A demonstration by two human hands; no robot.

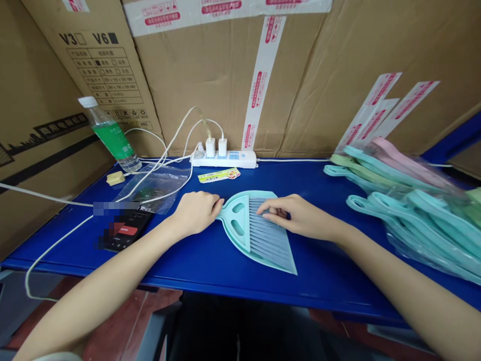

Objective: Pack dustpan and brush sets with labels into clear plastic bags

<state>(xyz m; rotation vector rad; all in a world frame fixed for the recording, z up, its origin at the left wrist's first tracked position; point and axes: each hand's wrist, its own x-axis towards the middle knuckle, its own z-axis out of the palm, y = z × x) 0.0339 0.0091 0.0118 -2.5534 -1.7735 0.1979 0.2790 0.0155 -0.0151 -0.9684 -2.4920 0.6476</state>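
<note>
A mint-green hand brush (244, 220) with grey bristles lies nested on a matching dustpan (288, 263), flat on the blue table. My left hand (197, 213) is closed around the handle end, which it mostly hides; whether it grips both handles I cannot tell. Over the bristles, at the dustpan's right side, is my right hand (289, 213). Its fingers are bent and slightly apart, with the tips at or just above the bristles and nothing visibly held.
Plastic-wrapped dustpan-and-brush sets (424, 220) are piled at the right. Behind stands a white power strip (229, 159) with chargers and cables, near a yellow-green card (219, 175). To the left are a water bottle (114, 140), a phone (130, 228) and a clear bag (165, 188). Cardboard (210, 75) walls the back.
</note>
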